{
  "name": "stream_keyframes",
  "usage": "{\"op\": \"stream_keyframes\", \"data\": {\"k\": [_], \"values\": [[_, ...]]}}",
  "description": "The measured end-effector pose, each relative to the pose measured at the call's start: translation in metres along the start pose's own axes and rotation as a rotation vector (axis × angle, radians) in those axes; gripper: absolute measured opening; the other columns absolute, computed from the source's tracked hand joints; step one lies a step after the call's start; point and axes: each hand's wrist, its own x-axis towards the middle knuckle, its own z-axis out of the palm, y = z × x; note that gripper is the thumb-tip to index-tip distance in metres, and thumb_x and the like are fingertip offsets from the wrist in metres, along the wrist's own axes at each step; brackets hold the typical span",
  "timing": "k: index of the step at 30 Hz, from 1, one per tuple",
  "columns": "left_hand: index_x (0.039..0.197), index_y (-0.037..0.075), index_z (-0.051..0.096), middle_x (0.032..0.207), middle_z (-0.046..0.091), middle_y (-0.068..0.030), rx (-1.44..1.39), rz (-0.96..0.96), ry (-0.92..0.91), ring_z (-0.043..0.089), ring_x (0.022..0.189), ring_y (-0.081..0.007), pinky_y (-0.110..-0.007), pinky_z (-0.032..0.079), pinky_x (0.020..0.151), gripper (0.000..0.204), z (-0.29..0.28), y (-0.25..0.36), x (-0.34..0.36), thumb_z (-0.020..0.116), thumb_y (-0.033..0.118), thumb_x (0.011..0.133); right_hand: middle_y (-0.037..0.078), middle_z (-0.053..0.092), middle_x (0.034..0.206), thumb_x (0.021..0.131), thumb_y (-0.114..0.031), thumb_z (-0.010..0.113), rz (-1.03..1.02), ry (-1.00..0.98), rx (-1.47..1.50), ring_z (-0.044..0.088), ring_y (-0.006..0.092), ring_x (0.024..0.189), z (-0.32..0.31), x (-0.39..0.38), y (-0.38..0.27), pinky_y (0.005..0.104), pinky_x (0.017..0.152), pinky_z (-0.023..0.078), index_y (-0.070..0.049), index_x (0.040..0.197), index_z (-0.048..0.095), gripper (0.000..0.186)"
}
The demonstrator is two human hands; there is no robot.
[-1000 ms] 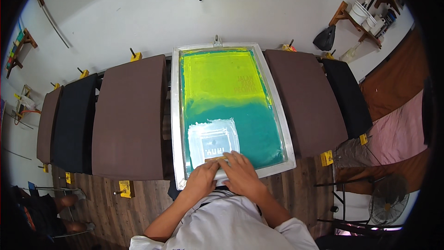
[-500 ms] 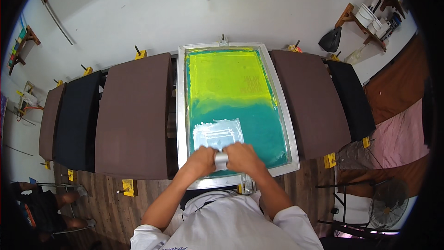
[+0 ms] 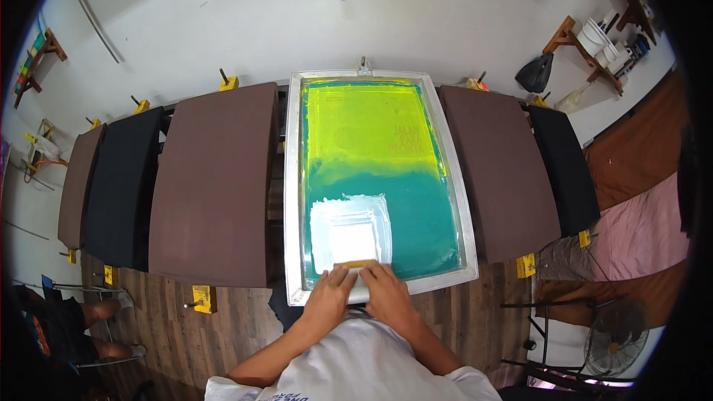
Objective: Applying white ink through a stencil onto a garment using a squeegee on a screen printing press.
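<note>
A squeegee (image 3: pixel 353 263) lies across the near end of a silk-screen frame (image 3: pixel 294 178), its tan edge showing just past my fingers. My left hand (image 3: pixel 330 297) and my right hand (image 3: pixel 388 295) are closed side by side on its grip, close to the frame's near rim. Beyond the squeegee, a patch of white ink (image 3: pixel 349 230) with ragged edges covers the lower left of the teal mesh (image 3: pixel 423 212). The far half of the mesh is yellow-green (image 3: pixel 364 119), with faint lettering at its right. Most of the grip is hidden under my fingers.
A brown cloth-covered board (image 3: pixel 212 186) stands left of the frame and another brown board (image 3: pixel 501 178) right of it, with black boards (image 3: pixel 122 189) farther out. Yellow brackets (image 3: pixel 203 298) stick out around them. A person's legs (image 3: pixel 108 327) show at lower left, a fan (image 3: pixel 616 338) at lower right.
Both hands have drawn the squeegee toward me, to the near rim. More of the white patch shows, with a bright area in its middle. My wrists are now lower and nearer my body.
</note>
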Motion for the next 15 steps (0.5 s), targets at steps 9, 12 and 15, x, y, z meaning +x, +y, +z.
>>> {"op": "stream_keyframes", "data": {"k": [9,12,15], "values": [[0.113,0.0,0.067,0.103,0.069,-0.023,-0.064,-0.086,0.016,0.066,0.094,-0.0406,-0.047,0.051,0.092,0.046,-0.037,-0.024,0.077,0.062,-0.007,0.068,0.016,0.066,0.103,0.072,-0.002,0.067,0.027,-0.111,-0.138,0.062,0.0359,0.1,-0.038,0.095,0.012,0.0474,0.082,0.054,-0.005,0.103,0.067,0.031],[0.111,0.0,0.068,0.101,0.069,-0.0239,-0.026,-0.073,0.028,0.066,0.092,-0.041,-0.046,0.054,0.085,0.045,-0.028,-0.046,0.099,0.062,-0.008,0.067,0.016,0.064,0.103,0.071,-0.003,0.068,0.011,-0.067,-0.144,0.061,0.0366,0.1,-0.023,0.116,0.026,0.0478,0.083,0.054,-0.005,0.105,0.065,0.034],[0.118,-0.001,0.063,0.114,0.065,-0.0233,-0.032,-0.026,0.072,0.062,0.105,-0.0411,-0.049,0.045,0.101,0.051,-0.009,-0.048,0.081,0.063,-0.008,0.067,0.015,0.061,0.107,0.068,-0.002,0.07,0.001,-0.036,-0.097,0.058,0.0359,0.105,-0.006,0.095,0.029,0.0472,0.084,0.054,-0.004,0.106,0.061,0.039]]}}
